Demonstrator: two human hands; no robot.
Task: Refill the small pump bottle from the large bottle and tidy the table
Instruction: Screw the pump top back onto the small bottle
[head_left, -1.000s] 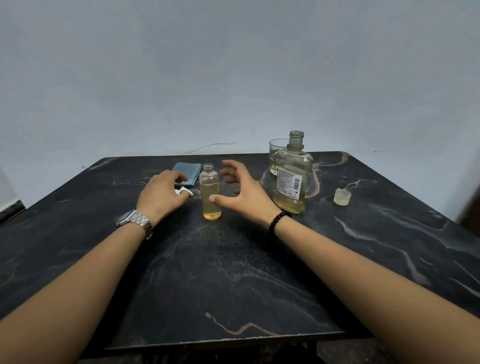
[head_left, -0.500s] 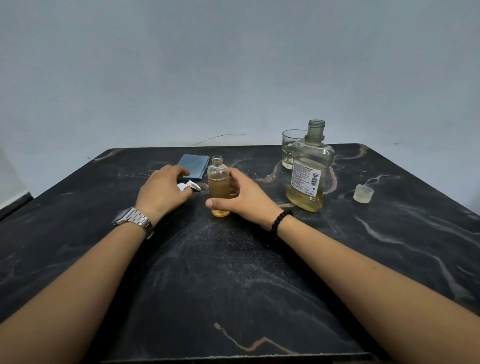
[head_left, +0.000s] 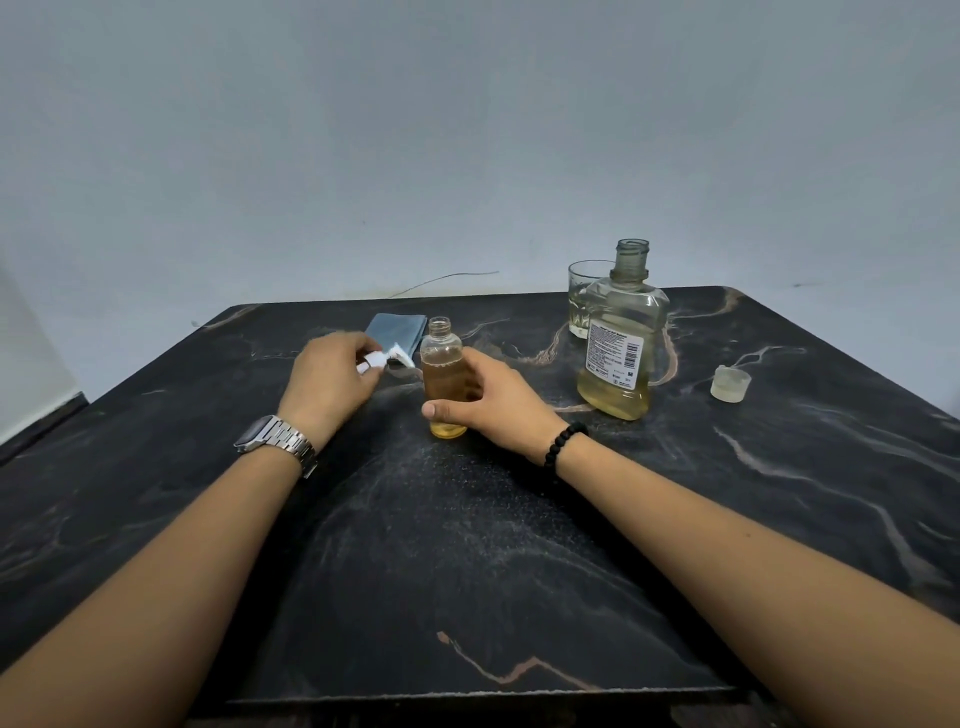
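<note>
Nearest, the right hand (head_left: 493, 402) wraps the small bottle (head_left: 442, 376) at table (head_left: 467, 571) centre, apparently steadying its open neck. At its 10 o'clock the left hand (head_left: 332, 382) pinches the white pump (head_left: 387, 358), probably to refit it. A blue cloth (head_left: 392, 328) lies behind. At 3 o'clock stands the uncapped large bottle (head_left: 621, 353), its cap (head_left: 730, 383) beyond, a glass (head_left: 584, 299) behind.

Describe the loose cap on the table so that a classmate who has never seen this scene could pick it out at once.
Start at the dark marbled table and find the tall large bottle with the white label. To its right, standing alone, is the cap. It is small, pale and translucent, and nothing touches it.
</note>
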